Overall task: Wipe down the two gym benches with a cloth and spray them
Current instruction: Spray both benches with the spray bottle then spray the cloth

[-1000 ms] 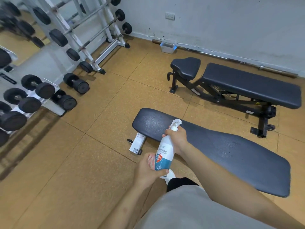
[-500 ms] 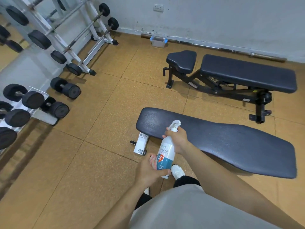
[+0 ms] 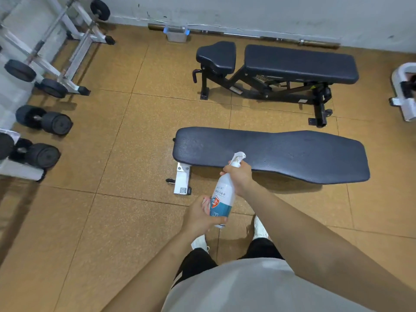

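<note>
A flat black bench [image 3: 281, 154] lies across the floor right in front of me. Behind it, near the wall, stands an adjustable black bench [image 3: 299, 63] with a separate seat pad. I hold a white and teal spray bottle [image 3: 221, 199] over the near edge of the flat bench. My right hand [image 3: 239, 176] grips the bottle's neck under the trigger head. My left hand [image 3: 199, 216] is wrapped around the bottle's base. No cloth is in view.
Black dumbbells [image 3: 45, 121] lie on the floor at left beside a white rack [image 3: 67, 52]. A barbell [image 3: 258, 37] and a small box [image 3: 176, 33] rest along the wall. White equipment [image 3: 404, 95] juts in at the right edge. My white shoes stand below the bottle.
The view has tilted down and swung right, so the flat bench now lies level across the frame. Both hands keep the same hold on the bottle.
</note>
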`<state>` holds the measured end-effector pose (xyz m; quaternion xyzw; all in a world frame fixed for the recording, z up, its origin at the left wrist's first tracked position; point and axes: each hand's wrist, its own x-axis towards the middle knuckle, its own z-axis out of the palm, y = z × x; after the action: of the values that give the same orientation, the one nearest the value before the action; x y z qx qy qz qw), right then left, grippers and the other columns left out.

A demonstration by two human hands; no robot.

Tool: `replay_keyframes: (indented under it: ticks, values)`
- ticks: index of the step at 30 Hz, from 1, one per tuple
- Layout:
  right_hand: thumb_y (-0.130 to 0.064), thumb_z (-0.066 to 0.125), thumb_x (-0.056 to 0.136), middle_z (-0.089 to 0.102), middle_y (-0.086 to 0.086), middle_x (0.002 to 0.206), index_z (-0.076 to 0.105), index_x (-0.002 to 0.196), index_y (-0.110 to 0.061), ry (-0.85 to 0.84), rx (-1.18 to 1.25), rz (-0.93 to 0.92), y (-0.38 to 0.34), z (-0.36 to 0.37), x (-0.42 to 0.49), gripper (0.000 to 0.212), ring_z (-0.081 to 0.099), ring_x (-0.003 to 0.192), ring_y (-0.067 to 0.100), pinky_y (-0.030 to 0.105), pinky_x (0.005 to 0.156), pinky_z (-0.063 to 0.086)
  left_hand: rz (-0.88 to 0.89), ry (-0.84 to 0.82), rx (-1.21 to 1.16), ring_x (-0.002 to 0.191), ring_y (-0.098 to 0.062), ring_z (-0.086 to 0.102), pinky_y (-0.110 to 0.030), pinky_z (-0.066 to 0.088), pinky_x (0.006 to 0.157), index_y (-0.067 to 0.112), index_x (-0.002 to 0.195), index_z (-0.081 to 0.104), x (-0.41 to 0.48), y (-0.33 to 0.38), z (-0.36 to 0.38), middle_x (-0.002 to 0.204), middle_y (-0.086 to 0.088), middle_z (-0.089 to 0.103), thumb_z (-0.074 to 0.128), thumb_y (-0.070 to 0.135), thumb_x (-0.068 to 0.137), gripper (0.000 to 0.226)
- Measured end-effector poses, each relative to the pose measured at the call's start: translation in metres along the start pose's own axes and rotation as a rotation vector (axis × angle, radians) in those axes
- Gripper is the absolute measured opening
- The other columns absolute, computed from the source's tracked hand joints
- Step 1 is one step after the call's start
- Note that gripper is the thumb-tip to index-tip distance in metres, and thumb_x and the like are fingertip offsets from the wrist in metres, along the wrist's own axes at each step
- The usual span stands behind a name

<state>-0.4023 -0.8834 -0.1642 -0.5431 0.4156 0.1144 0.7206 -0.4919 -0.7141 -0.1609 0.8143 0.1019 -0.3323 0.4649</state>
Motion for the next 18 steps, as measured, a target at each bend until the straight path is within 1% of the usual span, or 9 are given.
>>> replay_keyframes:
  ticks: [2, 4, 6, 7, 9, 11, 13, 16, 18]
  values:
    - [0.008, 0.066, 0.086, 0.063, 0.013, 0.083, 0.056, 0.098, -0.011, 0.018, 0.017, 0.009, -0.001, -0.014, 0.006, 0.024, 0.07, 0.066, 0.024, 0.039, 0.067, 0.058, -0.001, -0.028, 0.017, 0.094, -0.009, 0.07, -0.03, 0.059, 0.067, 0.03, 0.117, 0.059, 0.006, 0.005, 0.007, 0.108, 0.012, 0.068, 0.097, 0.043, 0.055, 0.074]
    - [0.005, 0.069, 0.086, 0.066, 0.012, 0.09, 0.058, 0.104, -0.011, 0.015, 0.026, 0.001, -0.005, -0.033, 0.013, 0.027, 0.072, 0.072, 0.026, 0.041, 0.071, 0.06, 0.005, -0.059, 0.033, 0.095, -0.008, 0.07, -0.028, 0.059, 0.068, 0.029, 0.119, 0.058, 0.01, 0.016, 0.02, 0.11, 0.011, 0.068, 0.097, 0.043, 0.057, 0.075]
    - [0.004, 0.071, 0.086, 0.068, 0.01, 0.094, 0.059, 0.11, -0.01, 0.027, 0.022, -0.004, -0.011, -0.056, 0.02, 0.03, 0.074, 0.075, 0.026, 0.044, 0.075, 0.062, 0.018, -0.071, 0.058, 0.095, -0.006, 0.068, -0.026, 0.06, 0.073, 0.027, 0.119, 0.059, 0.014, 0.03, 0.04, 0.111, 0.01, 0.069, 0.097, 0.041, 0.059, 0.072]
    - [0.003, 0.071, 0.087, 0.068, 0.01, 0.094, 0.059, 0.108, -0.01, 0.042, 0.028, -0.007, -0.013, -0.069, 0.025, 0.028, 0.073, 0.074, 0.025, 0.045, 0.076, 0.062, 0.025, -0.071, 0.069, 0.096, -0.005, 0.067, -0.025, 0.059, 0.076, 0.025, 0.118, 0.06, 0.016, 0.037, 0.052, 0.111, 0.009, 0.069, 0.097, 0.039, 0.061, 0.07]
    - [0.003, 0.069, 0.088, 0.066, 0.013, 0.09, 0.057, 0.098, -0.012, 0.092, 0.046, -0.013, -0.02, -0.097, 0.034, 0.022, 0.072, 0.071, 0.024, 0.045, 0.077, 0.061, 0.033, -0.074, 0.093, 0.098, -0.005, 0.066, -0.025, 0.057, 0.079, 0.023, 0.118, 0.06, 0.021, 0.053, 0.075, 0.114, 0.008, 0.068, 0.097, 0.035, 0.062, 0.068]
    - [0.004, 0.068, 0.087, 0.064, 0.015, 0.09, 0.054, 0.092, -0.015, 0.146, 0.073, -0.007, -0.025, -0.13, 0.042, 0.024, 0.072, 0.069, 0.025, 0.046, 0.077, 0.061, 0.042, -0.097, 0.125, 0.101, -0.006, 0.066, -0.03, 0.06, 0.082, 0.022, 0.118, 0.06, 0.028, 0.069, 0.098, 0.114, 0.009, 0.068, 0.097, 0.033, 0.061, 0.068]
    - [0.003, 0.07, 0.088, 0.066, 0.013, 0.09, 0.053, 0.093, -0.015, 0.164, 0.124, -0.01, -0.032, -0.166, 0.047, 0.025, 0.072, 0.07, 0.025, 0.045, 0.075, 0.061, 0.05, -0.138, 0.154, 0.1, -0.005, 0.067, -0.031, 0.062, 0.078, 0.023, 0.117, 0.059, 0.032, 0.087, 0.124, 0.114, 0.009, 0.068, 0.097, 0.035, 0.061, 0.069]
    - [-0.007, 0.076, 0.089, 0.068, 0.009, 0.093, 0.056, 0.098, -0.015, 0.146, 0.171, -0.037, -0.047, -0.22, 0.051, 0.023, 0.075, 0.075, 0.026, 0.043, 0.071, 0.062, 0.065, -0.182, 0.182, 0.099, -0.007, 0.067, -0.025, 0.057, 0.067, 0.025, 0.118, 0.057, 0.032, 0.117, 0.171, 0.112, 0.011, 0.066, 0.095, 0.036, 0.065, 0.066]
    - [-0.008, 0.075, 0.09, 0.067, 0.009, 0.092, 0.056, 0.097, -0.014, 0.19, 0.182, -0.05, -0.056, -0.255, 0.055, 0.022, 0.074, 0.069, 0.022, 0.038, 0.065, 0.062, 0.067, -0.197, 0.197, 0.102, -0.008, 0.066, -0.02, 0.053, 0.067, 0.022, 0.12, 0.056, 0.032, 0.134, 0.207, 0.114, 0.011, 0.065, 0.095, 0.031, 0.068, 0.065]
